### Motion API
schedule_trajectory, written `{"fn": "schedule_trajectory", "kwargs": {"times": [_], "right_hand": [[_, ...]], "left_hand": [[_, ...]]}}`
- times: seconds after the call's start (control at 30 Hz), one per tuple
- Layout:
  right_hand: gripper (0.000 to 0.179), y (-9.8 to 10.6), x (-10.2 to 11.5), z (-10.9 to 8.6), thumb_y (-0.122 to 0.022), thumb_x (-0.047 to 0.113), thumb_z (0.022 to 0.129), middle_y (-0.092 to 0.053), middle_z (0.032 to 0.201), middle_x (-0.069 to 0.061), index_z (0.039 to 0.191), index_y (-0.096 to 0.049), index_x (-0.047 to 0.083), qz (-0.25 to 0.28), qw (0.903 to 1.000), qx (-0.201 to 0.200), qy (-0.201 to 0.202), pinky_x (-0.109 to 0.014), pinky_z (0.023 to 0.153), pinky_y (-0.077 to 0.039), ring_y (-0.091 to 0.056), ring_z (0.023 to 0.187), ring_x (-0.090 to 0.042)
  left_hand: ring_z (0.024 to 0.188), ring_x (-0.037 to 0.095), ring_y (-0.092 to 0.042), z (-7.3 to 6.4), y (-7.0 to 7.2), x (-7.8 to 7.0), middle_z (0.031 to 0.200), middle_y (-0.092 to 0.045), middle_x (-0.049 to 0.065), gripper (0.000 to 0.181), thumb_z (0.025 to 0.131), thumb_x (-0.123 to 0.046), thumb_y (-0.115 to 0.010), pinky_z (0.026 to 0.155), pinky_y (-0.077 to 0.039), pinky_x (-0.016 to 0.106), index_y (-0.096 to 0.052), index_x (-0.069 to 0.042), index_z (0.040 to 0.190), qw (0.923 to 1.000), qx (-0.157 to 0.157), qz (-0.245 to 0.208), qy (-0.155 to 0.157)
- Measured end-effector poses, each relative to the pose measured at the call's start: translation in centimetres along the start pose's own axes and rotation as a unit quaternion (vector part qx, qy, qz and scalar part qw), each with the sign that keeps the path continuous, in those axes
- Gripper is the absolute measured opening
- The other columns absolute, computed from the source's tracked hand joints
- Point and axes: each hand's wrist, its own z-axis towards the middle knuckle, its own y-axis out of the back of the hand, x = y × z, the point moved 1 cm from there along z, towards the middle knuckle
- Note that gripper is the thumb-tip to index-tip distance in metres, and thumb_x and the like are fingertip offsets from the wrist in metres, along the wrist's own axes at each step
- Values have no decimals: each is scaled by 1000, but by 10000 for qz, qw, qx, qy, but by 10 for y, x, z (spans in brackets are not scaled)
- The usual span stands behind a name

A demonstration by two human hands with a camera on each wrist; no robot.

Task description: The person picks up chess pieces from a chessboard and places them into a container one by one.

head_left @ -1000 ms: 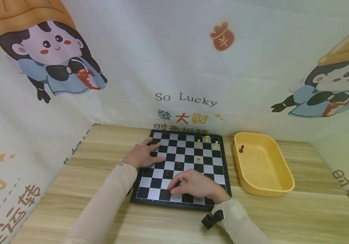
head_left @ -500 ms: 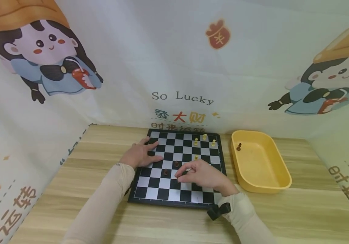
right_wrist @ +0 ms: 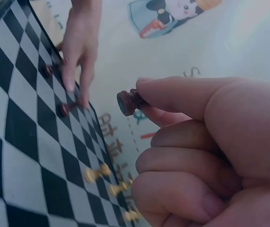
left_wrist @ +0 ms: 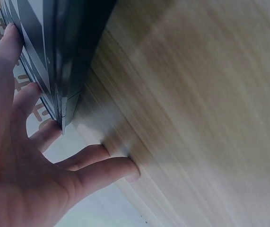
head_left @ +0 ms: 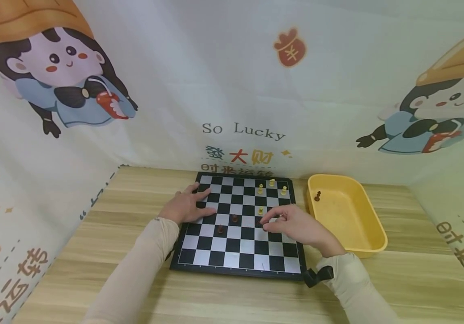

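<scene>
A black-and-white chessboard (head_left: 216, 243) lies on the wooden table. My left hand (head_left: 183, 207) rests spread over its left edge, with some fingertips on the squares and others down on the tabletop in the left wrist view. Between thumb and forefinger, my right hand (head_left: 290, 222) pinches a brown chess piece (right_wrist: 126, 103), raised over the right part of the board with its round base showing. Two brown chess pieces stand mid-board, one (head_left: 220, 229) nearer and one (head_left: 235, 218) farther. A yellow chess piece (head_left: 260, 210) stands just left of my right fingertips.
More yellow chess pieces (head_left: 272, 182) stand at the board's far right corner. Right of the board is a yellow plastic tray (head_left: 379, 227), partly behind my right hand, with a brown chess piece (head_left: 317, 196) in its left side. A printed curtain (head_left: 167, 90) closes off the back.
My right hand has lifted a brown chess piece from the near part of the board and moved right and away toward the tray. The left hand has stayed on the board's edge.
</scene>
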Motion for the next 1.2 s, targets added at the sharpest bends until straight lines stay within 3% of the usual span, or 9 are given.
{"fn": "schedule_trajectory", "kwargs": {"times": [0.23,0.37,0.67,0.77,0.93,1.2], "right_hand": [[25,20,-1,-8,-71,30,94,-38,54,7,112,-74,12,-204,9988,-337,-308,-23,47,-26,-30,47,-11],[27,29,-3,-12,-70,30,94,-37,54,6,113,-74,12,-283,9976,-450,-446,-26,54,-32,-31,48,-13],[32,58,-6,-21,-69,30,96,-39,64,4,117,-71,6,-281,9966,-669,-383,-27,58,-33,-38,60,-16],[31,68,-9,-24,-70,31,95,-49,72,1,115,-72,7,-430,9953,-768,-391,-27,59,-34,-42,66,-16],[27,82,-20,-24,-69,31,97,-62,85,-3,113,-72,9,-542,9936,-880,-462,-23,55,-37,-43,59,-11],[39,97,-36,-20,-68,30,98,-38,55,15,123,-66,1,-162,9940,-868,-640,-21,45,-30,-32,44,-4]], "left_hand": [[144,65,-28,0,1,1,173,-12,13,79,95,-71,-52,116,-35,68,-29,-35,161,9999,40,74,54],[144,65,-28,0,-1,1,173,-13,13,79,95,-71,-52,115,-35,69,-29,-35,161,10000,42,55,63],[143,66,-28,0,0,0,173,-14,14,79,95,-70,-52,115,-36,69,-30,-33,161,10000,-26,81,18],[144,66,-28,0,1,0,173,-13,14,79,94,-71,-52,116,-35,69,-30,-34,161,10000,-6,66,26],[144,66,-27,1,0,1,173,-13,14,79,94,-71,-53,116,-35,69,-31,-35,160,10000,19,44,41],[143,66,-28,0,1,0,172,-17,16,78,94,-70,-54,116,-34,69,-34,-33,160,10000,-61,50,-6]]}}
